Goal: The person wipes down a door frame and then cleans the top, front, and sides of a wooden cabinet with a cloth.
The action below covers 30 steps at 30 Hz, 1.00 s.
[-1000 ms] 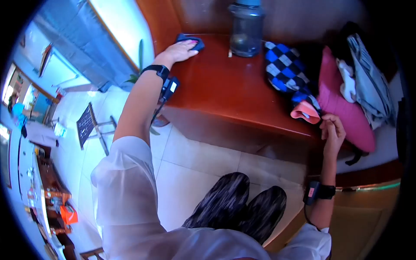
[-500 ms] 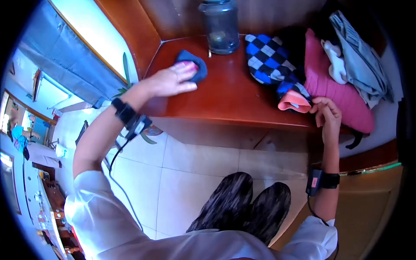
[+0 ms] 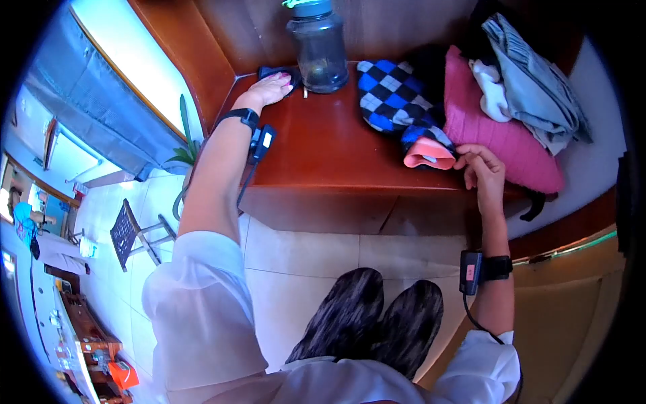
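At the back left of the reddish-brown cabinet top, my left hand (image 3: 272,88) lies over a dark grey cloth (image 3: 268,71), palm down and pressing on it. A pink patch shows by my fingertips. The clear jar (image 3: 321,54) with a blue lid stands just right of that hand. My right hand (image 3: 484,171) is at the front edge, fingers loosely bent and apart. Its fingertips are beside the coral cuff (image 3: 429,153) of a blue, black and grey checkered fabric piece (image 3: 393,97). Whether they touch it is hard to tell.
A pink cushion (image 3: 464,101) lies at the right, with a white cloth item (image 3: 491,91) and grey-blue folded clothing (image 3: 535,81) on it. The cabinet top (image 3: 323,148) has a straight front edge. A folding stool (image 3: 138,232) and another person (image 3: 50,246) are to the left.
My left hand has pushed the cloth away from me and leftward to the back corner by the jar. My right hand has stayed beside the coral cuff. The view has shifted slightly.
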Available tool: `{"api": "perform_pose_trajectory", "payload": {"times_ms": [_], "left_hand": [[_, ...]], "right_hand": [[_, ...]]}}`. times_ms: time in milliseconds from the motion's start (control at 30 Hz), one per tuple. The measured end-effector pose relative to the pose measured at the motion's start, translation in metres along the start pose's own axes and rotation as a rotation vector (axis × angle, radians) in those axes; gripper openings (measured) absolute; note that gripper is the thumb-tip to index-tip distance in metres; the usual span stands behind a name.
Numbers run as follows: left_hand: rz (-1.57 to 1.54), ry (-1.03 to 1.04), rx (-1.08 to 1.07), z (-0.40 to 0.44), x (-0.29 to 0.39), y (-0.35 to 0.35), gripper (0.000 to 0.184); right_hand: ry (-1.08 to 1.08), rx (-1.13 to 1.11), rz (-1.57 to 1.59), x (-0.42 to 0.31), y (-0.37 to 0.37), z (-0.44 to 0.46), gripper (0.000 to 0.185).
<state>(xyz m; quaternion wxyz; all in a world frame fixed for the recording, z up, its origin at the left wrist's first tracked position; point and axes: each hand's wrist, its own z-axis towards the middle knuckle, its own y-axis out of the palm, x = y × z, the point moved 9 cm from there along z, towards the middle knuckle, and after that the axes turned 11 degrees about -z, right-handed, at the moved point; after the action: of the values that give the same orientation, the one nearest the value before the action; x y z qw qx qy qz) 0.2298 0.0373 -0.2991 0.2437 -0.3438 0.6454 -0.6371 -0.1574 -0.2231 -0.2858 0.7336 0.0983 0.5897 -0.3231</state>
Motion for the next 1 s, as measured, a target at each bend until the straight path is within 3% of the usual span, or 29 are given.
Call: {"api": "perform_pose_trajectory", "payload": {"times_ms": [300, 433, 700, 833, 1000], "left_hand": [[0.013, 0.393, -0.140, -0.118, 0.084, 0.010, 0.049], [-0.028, 0.358, -0.129, -0.113, 0.104, 0.011, 0.049], [-0.100, 0.302, 0.098, -0.086, 0.122, 0.024, 0.048], [-0.065, 0.407, 0.016, -0.151, 0.165, 0.017, 0.042], [-0.005, 0.555, 0.010, -0.215, 0.151, 0.017, 0.041]], "right_hand": [[-0.024, -0.009, 0.040, 0.001, 0.004, 0.002, 0.019], [0.003, -0.008, 0.049, 0.002, 0.004, 0.003, 0.019], [-0.016, 0.003, 0.001, 0.004, 0.004, 0.000, 0.021], [-0.015, 0.004, 0.015, 0.004, -0.001, 0.001, 0.020], [-0.031, 0.001, 0.030, 0.004, -0.002, 0.003, 0.021]]}}
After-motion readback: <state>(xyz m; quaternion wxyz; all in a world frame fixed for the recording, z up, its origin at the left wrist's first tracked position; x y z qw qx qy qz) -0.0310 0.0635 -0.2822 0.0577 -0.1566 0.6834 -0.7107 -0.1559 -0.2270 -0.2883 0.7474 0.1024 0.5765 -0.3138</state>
